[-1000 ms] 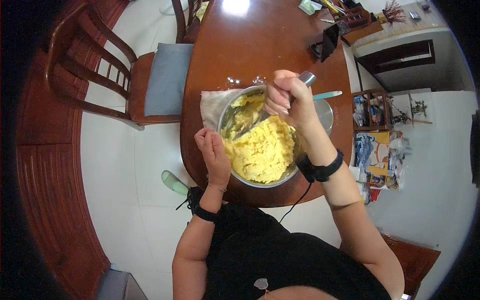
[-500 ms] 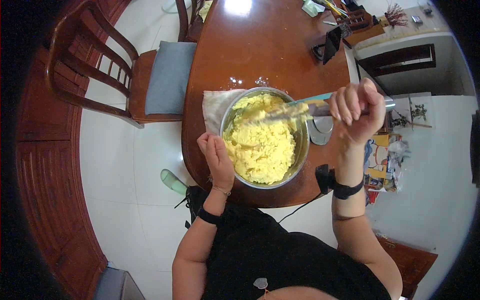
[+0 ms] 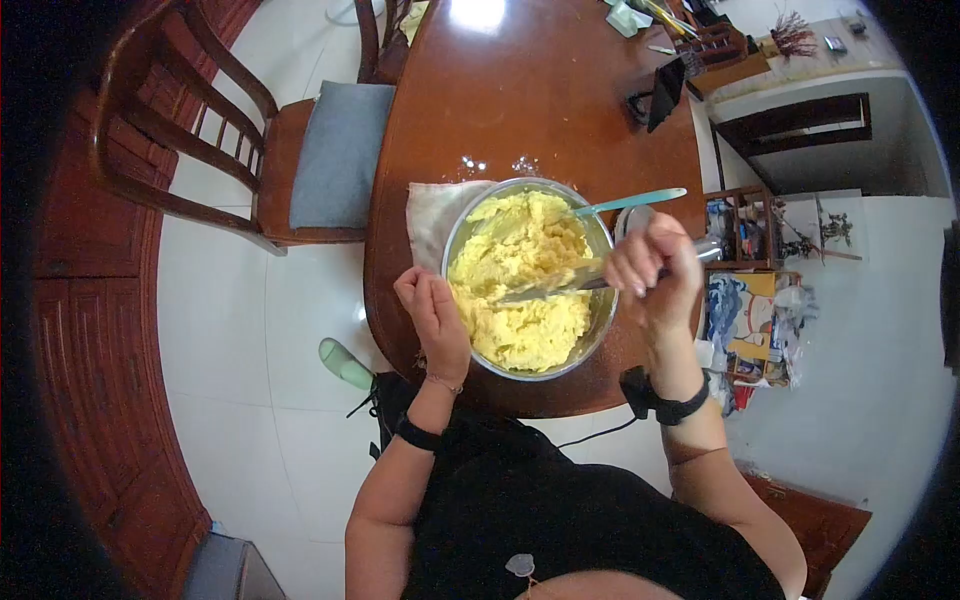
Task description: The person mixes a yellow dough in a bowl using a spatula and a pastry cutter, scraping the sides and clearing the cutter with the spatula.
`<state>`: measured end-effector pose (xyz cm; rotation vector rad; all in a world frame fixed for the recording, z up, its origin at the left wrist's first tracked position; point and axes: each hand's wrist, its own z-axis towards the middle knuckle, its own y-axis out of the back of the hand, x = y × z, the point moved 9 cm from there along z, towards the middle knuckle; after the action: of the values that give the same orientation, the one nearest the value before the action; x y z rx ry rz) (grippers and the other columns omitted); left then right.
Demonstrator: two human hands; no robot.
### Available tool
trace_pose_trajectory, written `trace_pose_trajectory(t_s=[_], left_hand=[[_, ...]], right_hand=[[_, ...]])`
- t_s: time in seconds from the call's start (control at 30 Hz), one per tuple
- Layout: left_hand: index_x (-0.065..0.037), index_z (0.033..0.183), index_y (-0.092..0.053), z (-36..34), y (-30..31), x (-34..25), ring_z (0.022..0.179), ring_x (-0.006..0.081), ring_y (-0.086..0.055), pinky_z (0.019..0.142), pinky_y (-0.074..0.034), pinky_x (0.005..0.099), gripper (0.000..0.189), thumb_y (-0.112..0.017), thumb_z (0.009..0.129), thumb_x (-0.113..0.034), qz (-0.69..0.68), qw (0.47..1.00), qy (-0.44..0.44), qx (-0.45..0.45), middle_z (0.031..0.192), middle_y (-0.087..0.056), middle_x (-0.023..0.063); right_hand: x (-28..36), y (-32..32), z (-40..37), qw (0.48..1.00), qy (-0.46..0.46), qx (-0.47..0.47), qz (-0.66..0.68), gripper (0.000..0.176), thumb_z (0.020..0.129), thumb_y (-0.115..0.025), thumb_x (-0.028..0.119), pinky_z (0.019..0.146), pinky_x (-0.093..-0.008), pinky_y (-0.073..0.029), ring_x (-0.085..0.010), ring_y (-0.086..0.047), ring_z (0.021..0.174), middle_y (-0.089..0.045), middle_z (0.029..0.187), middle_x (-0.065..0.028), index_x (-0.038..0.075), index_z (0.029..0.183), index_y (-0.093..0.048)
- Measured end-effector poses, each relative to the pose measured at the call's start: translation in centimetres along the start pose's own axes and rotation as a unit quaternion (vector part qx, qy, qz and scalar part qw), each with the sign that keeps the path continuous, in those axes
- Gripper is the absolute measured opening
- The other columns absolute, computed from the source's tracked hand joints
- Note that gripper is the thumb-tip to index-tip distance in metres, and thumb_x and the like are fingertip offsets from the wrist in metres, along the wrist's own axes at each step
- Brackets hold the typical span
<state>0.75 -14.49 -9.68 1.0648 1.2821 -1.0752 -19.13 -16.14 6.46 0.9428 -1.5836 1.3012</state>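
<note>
A metal bowl at the table's near edge holds a lumpy yellow mash. My left hand is closed on the bowl's left rim. My right hand, over the right rim, is wrapped round the handle of a long utensil with a flat, narrow blade. Blurred by motion, that blade lies in the mash, with yellow bits stuck along it. A second utensil with a teal handle leans out over the bowl's upper right rim.
The bowl stands partly on a pale cloth on the brown wooden table. White specks dot the tabletop behind it. A dark tablet on a stand is at the far right. Left of the table is a chair with a grey cushion.
My right hand has moved left and down, lowering the blade into the mash. The teal handle, partly covered before, now shows in full. My left hand stays at the rim.
</note>
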Motion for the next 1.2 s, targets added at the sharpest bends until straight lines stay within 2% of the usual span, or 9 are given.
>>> trace_pose_trajectory(t_s=[0.27, 0.37, 0.5, 0.63, 0.7, 0.83, 1.0, 1.07, 1.2], left_hand=[[0.004, 0.092, -0.044, -0.6, 0.1, -0.7, 0.098, 0.025, -0.04, 0.091, -0.03, 0.0319, 0.017, -0.039, 0.092, -0.011, 0.037, 0.999, 0.005, -0.006, 0.102, -0.038, 0.0146], [0.004, 0.092, -0.044, -0.9, 0.2, -0.1, 0.097, 0.0259, -0.04, 0.091, -0.03, 0.0329, 0.015, -0.039, 0.092, -0.01, 0.003, 1.0, 0.009, 0.004, 0.101, -0.039, 0.0144], [0.001, 0.094, -0.045, 1.0, 0.6, -0.6, 0.097, 0.0298, -0.04, 0.091, -0.031, 0.0376, 0.011, -0.043, 0.09, -0.009, 0.171, 0.977, -0.01, 0.123, 0.101, -0.041, 0.0153], [0.0, 0.096, -0.044, 5.2, -0.7, -10.9, 0.11, 0.0318, -0.038, 0.095, -0.029, 0.0384, 0.014, -0.047, 0.088, -0.011, 0.189, 0.955, -0.17, 0.153, 0.105, -0.044, 0.0167], [0.0, 0.098, -0.048, 6.8, -2.7, -14.8, 0.108, 0.0276, -0.044, 0.094, -0.033, 0.035, 0.017, -0.049, 0.088, -0.013, 0.181, 0.94, -0.227, 0.182, 0.105, -0.048, 0.0159], [0.001, 0.116, -0.049, 6.6, -11.4, -16.9, 0.093, 0.0147, -0.053, 0.081, -0.043, 0.0275, 0.035, -0.051, 0.089, -0.02, 0.107, 0.899, -0.089, 0.414, 0.102, -0.057, 0.0088], [0.0, 0.122, -0.046, 6.2, -20.9, -16.0, 0.1, 0.0251, -0.057, 0.084, -0.045, 0.0324, 0.049, -0.058, 0.083, -0.026, 0.205, 0.852, -0.059, 0.479, 0.108, -0.058, 0.0186], [0.001, 0.125, -0.042, 6.4, -24.7, -14.6, 0.104, 0.0292, -0.055, 0.087, -0.044, 0.0347, 0.058, -0.06, 0.081, -0.031, 0.199, 0.839, -0.165, 0.478, 0.113, -0.055, 0.0218], [0.001, 0.118, -0.049, 5.1, -27.5, -14.7, 0.1, 0.0288, -0.056, 0.084, -0.045, 0.0362, 0.056, -0.064, 0.078, -0.035, 0.231, 0.824, -0.153, 0.494, 0.112, -0.056, 0.0189]], right_hand=[[7.7, 1.2, -3.5, 0.984, 0.157, -0.088, 0.002, 0.031, 0.091, -0.034, 0.019, 0.036, -0.0256, -0.031, -0.0084, -0.031, 0.034, -0.032, 0.044, 0.0022, 0.013, 0.06, -0.034], [7.9, 0.6, -5.5, 0.978, 0.2, -0.06, 0.023, 0.031, 0.091, -0.038, 0.021, 0.036, -0.0259, -0.032, -0.0105, -0.033, 0.035, -0.034, 0.045, 0.0015, 0.012, 0.062, -0.036], [4.3, 1.7, -5.5, 0.986, 0.134, -0.086, -0.051, 0.028, 0.089, -0.043, 0.015, 0.039, -0.0272, -0.032, -0.012, -0.034, 0.037, -0.036, 0.046, -0.003, 0.008, 0.062, -0.038], [6.5, 3.5, -7.7, 0.972, 0.2, -0.103, 0.071, 0.026, 0.089, -0.04, 0.013, 0.038, -0.0265, -0.031, -0.0107, -0.032, 0.037, -0.036, 0.046, -0.002, 0.008, 0.064, -0.038], [8.6, 3.7, -9.4, 0.96, 0.248, -0.105, 0.077, 0.027, 0.09, -0.04, 0.015, 0.038, -0.0265, -0.03, -0.0103, -0.032, 0.036, -0.035, 0.046, -0.0013, 0.008, 0.064, -0.037], [9.8, 6.1, -11.3, 0.93, 0.296, -0.199, 0.087, 0.031, 0.092, -0.04, 0.022, 0.041, -0.0272, -0.032, -0.0105, -0.032, 0.037, -0.033, 0.045, -0.0004, 0.009, 0.064, -0.037], [8.2, 6.9, -12.8, 0.909, 0.311, -0.258, 0.098, 0.029, 0.093, -0.043, 0.017, 0.044, -0.0274, -0.033, -0.0106, -0.033, 0.041, -0.036, 0.049, -0.001, 0.009, 0.066, -0.037], [7.1, 6.8, -13.1, 0.91, 0.307, -0.26, 0.102, 0.029, 0.093, -0.043, 0.017, 0.045, -0.0274, -0.034, -0.0107, -0.033, 0.042, -0.036, 0.05, -0.001, 0.009, 0.066, -0.037], [6.1, 6.9, -13.9, 0.908, 0.305, -0.263, 0.111, 0.03, 0.093, -0.043, 0.017, 0.047, -0.0273, -0.033, -0.011, -0.034, 0.044, -0.037, 0.051, -0.0014, 0.009, 0.066, -0.037]])
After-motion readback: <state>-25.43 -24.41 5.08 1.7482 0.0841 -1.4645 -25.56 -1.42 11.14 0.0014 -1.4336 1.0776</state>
